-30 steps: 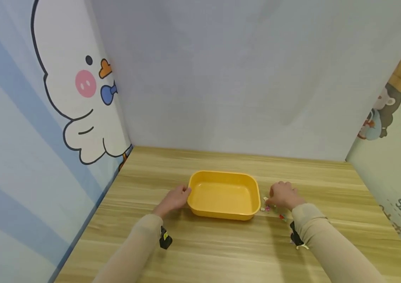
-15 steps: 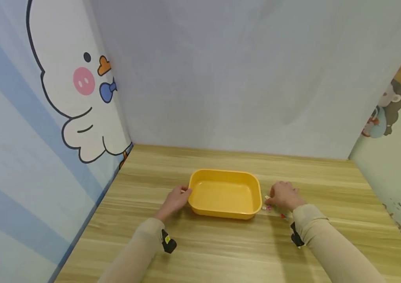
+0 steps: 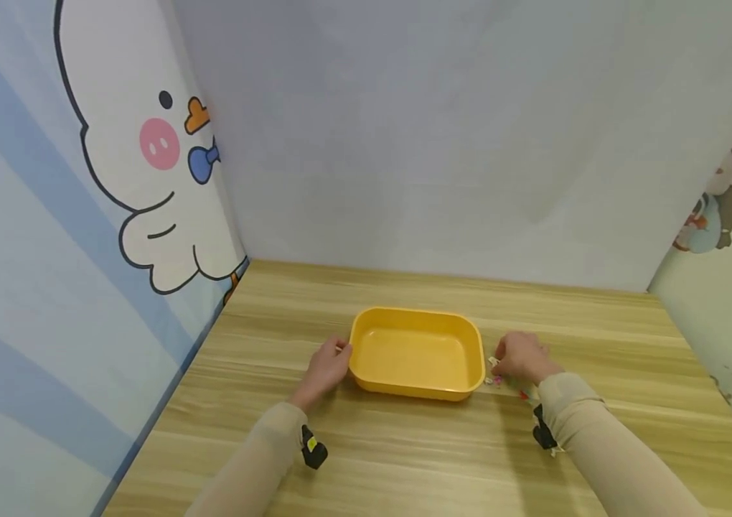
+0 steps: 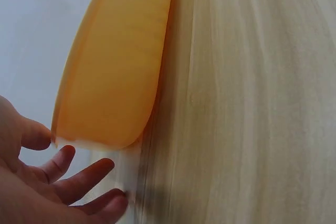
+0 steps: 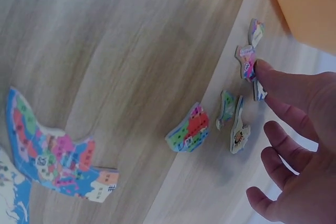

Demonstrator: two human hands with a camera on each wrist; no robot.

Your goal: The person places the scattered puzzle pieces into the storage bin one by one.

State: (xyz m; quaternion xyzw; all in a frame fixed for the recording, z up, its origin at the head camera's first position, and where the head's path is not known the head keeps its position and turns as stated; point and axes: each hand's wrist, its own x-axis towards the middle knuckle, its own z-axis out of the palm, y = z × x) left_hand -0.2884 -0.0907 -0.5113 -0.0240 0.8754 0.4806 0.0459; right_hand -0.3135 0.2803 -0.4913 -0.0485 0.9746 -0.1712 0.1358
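A yellow plastic tray (image 3: 414,391) stands on the wooden table. My left hand (image 3: 329,368) holds its left end, thumb at the rim, fingers loosely bent against or just below the end wall in the left wrist view. Right of the tray, my right hand (image 5: 299,129) reaches down to flat puzzle pieces with a map-like print. Its thumb and forefinger pinch a small white-edged puzzle piece (image 5: 259,91); the other fingers are loosely bent. A pink puzzle piece (image 5: 245,61) lies by the thumb tip, with another small puzzle piece (image 5: 256,32) beyond it.
Nearer the right wrist lie a red-and-green puzzle piece (image 5: 190,129), a narrow green one, a white one (image 5: 240,135) and a large multicoloured puzzle piece (image 5: 52,156). A grey backdrop (image 3: 430,143) closes off the table's far edge, with printed walls at both sides.
The head view has shifted slightly, so the scene sits a little further right. Both hands keep nearly the same places at the tray and the pieces.
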